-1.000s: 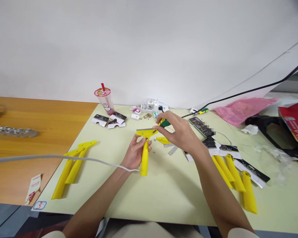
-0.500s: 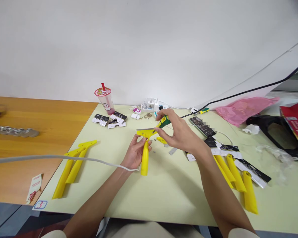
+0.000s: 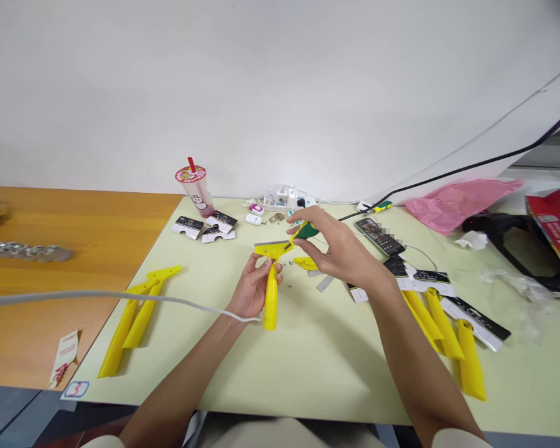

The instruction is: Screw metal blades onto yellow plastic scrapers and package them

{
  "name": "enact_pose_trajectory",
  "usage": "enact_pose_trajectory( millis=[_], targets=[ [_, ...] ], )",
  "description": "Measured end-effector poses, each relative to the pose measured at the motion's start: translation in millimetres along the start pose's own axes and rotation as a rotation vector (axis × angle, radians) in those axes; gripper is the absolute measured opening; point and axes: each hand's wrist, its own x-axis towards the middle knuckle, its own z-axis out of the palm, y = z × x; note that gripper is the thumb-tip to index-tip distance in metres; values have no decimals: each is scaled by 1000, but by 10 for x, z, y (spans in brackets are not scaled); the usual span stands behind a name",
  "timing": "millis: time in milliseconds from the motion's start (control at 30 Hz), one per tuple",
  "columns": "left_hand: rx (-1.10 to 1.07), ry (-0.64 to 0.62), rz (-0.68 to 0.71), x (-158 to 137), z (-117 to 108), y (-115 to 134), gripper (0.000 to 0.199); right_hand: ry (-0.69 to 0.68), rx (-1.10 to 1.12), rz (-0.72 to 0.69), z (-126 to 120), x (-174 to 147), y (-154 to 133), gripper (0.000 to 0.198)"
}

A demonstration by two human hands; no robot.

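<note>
Two tools at once — pinched scraper point(image 3: 270, 298) by its neck in left hand point(image 3: 249, 291), above middle of table point(image 3: 326, 373), and pinched screwdriver point(image 3: 308, 231) between thumb and fingers of right hand point(image 3: 336, 246), tilted at scraper's right end — with other scrapers point(image 3: 142, 316) near left, phone point(image 3: 378, 236) far right.

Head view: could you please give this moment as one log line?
left hand: holds yellow scraper | right hand: holds screwdriver at scraper head
</note>
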Motion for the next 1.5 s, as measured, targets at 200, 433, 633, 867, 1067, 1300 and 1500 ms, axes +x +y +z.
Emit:
enact_pose_trajectory(
  millis=[200,433,633,867,1067,1300,1500],
  targets=[
    [-1,-1,-2,5,-11,-3,39,20,-6,31,19,1,8,32],
    [-3,4,-5,22,-31,-12,41,32,-4,16,73,4,2,21],
    [-16,13,-2,26,-36,-8,43,-28,98,-1,76,9,24,28],
    [0,11,-9,16,-31,-29,40,-53,108,34,40,-3,43,42],
    [0,16,-5,30,-37,-19,41,85,-19,-9,111,5,98,17],
    [-12,43,22,29,-16,-8,46,-52,104,25,55,-14,71,29],
    [42,26,30,12,-4,-2,48,198,-48,12,132,-10,161,36]
  ],
)
